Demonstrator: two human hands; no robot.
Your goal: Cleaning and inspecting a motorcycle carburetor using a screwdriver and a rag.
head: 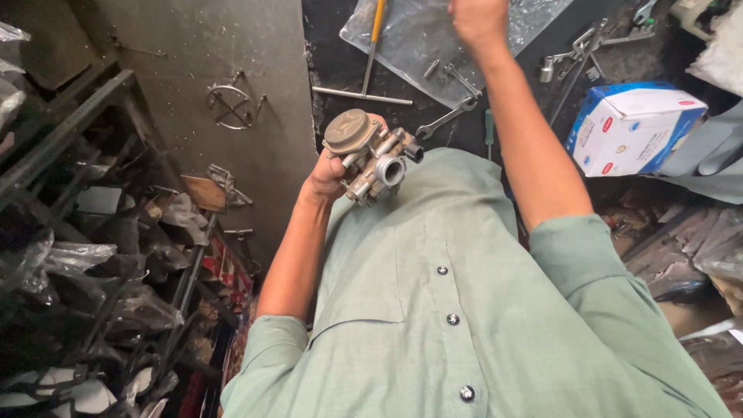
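Metal carburettor (371,155) gripped in the closed left hand (329,176), just below the plastic sheet (418,35).
Judged heavy, rigid, possibly greasy; best held around the body. Right hand (478,22) is raised over that sheet; its grip cannot be told.

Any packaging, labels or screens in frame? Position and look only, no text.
Cardboard box: upper right on the dark surface, tilted; rectangular, blue and white with small red marks.
Clear plastic sheet: top centre, under tools; crinkled, transparent.
No screens or signs visible.
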